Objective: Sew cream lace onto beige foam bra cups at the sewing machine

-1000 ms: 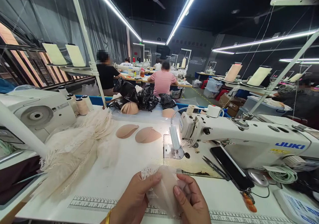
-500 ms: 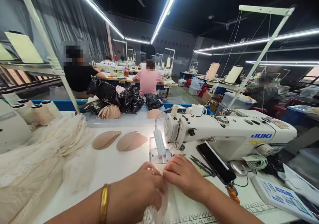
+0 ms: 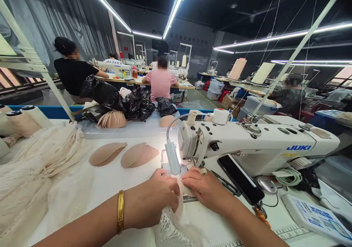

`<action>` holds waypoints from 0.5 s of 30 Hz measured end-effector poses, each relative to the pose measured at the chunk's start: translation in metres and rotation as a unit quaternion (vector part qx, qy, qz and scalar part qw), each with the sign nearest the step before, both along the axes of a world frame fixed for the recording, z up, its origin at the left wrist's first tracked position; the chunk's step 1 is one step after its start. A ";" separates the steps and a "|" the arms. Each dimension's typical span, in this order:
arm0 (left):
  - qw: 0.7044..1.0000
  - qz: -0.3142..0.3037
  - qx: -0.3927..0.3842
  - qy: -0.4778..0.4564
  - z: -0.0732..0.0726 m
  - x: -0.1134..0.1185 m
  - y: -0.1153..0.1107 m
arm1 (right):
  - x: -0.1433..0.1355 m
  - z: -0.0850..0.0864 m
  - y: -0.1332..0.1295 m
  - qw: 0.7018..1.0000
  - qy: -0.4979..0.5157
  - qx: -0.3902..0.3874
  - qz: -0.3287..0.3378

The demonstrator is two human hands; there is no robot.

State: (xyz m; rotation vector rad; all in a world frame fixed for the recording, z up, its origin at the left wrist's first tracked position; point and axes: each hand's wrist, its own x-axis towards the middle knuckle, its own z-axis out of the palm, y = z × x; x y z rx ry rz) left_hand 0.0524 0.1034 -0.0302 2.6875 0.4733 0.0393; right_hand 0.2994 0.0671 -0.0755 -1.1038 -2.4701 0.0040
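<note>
My left hand (image 3: pixel 162 192), with a ring and a gold bangle, is closed on cream lace fabric (image 3: pixel 172 230), which hangs down below it towards the table's front. My right hand (image 3: pixel 205 188) lies just to its right, fingers bent together at the edge of a pale strip of the fabric; the grip is partly hidden. Both hands are directly in front of the presser foot area of a white sewing machine (image 3: pixel 242 140). A small lamp (image 3: pixel 172 157) on a bendy neck lights this spot and covers part of the needle area.
Two fanned stacks of beige cup pads (image 3: pixel 107 154) lie left of the machine. Loose cream lace (image 3: pixel 35 184) covers the table's left. Scissors (image 3: pixel 227 184), a phone (image 3: pixel 239 179), a mouse (image 3: pixel 266 184) and a white box (image 3: pixel 316 217) are on the right. Co-workers sit beyond.
Both hands have moved slightly up towards the needle area. More lace shows under my left hand. The view has shifted a little, and a metal edge now shows below my right hand.
</note>
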 end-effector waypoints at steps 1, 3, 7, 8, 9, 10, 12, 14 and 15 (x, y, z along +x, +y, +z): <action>1.000 0.001 0.004 -0.004 0.000 0.001 0.001 | 0.000 -0.001 0.001 1.000 0.008 -0.009 -0.004; 1.000 0.003 0.010 -0.009 -0.001 0.002 0.002 | 0.001 -0.003 0.002 1.000 0.019 -0.019 -0.011; 1.000 0.009 0.017 -0.015 -0.004 0.003 0.003 | 0.002 -0.006 0.002 0.999 0.021 -0.021 -0.024; 1.000 0.011 0.017 -0.016 -0.005 0.002 0.003 | 0.002 -0.006 0.001 0.999 0.021 -0.021 -0.027; 1.000 0.012 0.017 -0.018 -0.006 0.002 0.003 | 0.002 -0.007 0.001 0.999 0.021 -0.021 -0.029; 1.000 0.013 0.018 -0.021 -0.007 0.002 0.003 | 0.002 -0.007 0.001 0.999 0.020 -0.021 -0.032; 0.999 0.013 0.018 -0.026 -0.007 0.002 0.003 | 0.003 -0.008 0.000 0.999 0.016 -0.017 -0.034; 0.999 0.015 0.018 -0.026 -0.007 0.002 0.003 | 0.003 -0.008 0.000 0.999 0.012 -0.013 -0.033; 0.999 0.015 0.018 -0.025 -0.007 0.002 0.003 | 0.003 -0.009 0.000 0.999 0.011 -0.012 -0.031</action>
